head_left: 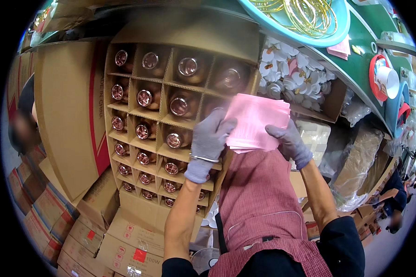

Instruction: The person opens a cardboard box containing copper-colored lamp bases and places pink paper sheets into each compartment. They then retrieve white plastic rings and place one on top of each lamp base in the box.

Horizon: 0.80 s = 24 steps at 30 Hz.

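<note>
Both my hands, in grey gloves, grip a stack of pink printed paper slips in front of my checked apron. My left hand closes on the stack's left edge, its thumb on top. Across from it, my right hand pinches the right edge, thumb on the top slip. Just left of the stack stands an open cardboard carton with a grid of dividers. Its cells hold several rose-coloured glass pieces with shiny round rims, such as this one. My left forearm reaches over the carton's right side and hides some cells.
A light blue basin of gold rings sits on the green table. White artificial flowers fill a box below it. A white cup lies by a red-rimmed container. Stacked cartons stand lower left; another person is far right.
</note>
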{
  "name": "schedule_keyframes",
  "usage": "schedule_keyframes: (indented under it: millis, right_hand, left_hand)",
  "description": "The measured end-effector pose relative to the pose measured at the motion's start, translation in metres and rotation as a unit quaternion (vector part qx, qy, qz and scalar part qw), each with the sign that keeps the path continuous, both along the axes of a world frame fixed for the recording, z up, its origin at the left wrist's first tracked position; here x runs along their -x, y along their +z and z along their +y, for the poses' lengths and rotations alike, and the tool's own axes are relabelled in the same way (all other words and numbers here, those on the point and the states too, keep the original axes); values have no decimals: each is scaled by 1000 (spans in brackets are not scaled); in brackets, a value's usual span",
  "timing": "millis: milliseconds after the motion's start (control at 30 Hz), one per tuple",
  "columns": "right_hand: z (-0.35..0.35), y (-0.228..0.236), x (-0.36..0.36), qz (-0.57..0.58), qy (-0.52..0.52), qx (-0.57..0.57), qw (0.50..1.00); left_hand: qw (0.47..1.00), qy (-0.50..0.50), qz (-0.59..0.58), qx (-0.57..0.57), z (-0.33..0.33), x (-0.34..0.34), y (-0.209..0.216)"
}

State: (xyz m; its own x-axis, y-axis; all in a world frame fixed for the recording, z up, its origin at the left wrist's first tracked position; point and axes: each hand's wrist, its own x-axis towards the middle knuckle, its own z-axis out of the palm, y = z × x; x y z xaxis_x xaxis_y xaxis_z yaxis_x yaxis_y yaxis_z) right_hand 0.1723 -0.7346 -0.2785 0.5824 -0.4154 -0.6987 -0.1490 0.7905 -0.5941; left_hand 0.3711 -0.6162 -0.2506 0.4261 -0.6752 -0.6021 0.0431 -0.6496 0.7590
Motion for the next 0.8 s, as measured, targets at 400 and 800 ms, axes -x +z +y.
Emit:
schedule_keyframes:
  millis: [400,800]
  right_hand:
    - [-18,-13,53,-74,-133,-165,975]
    - [-20,18,-5,10,-7,7,1000]
  left_hand:
    - [935,223,245,130,21,-8,-11]
    - [900,234,340,142,2,-8,-1]
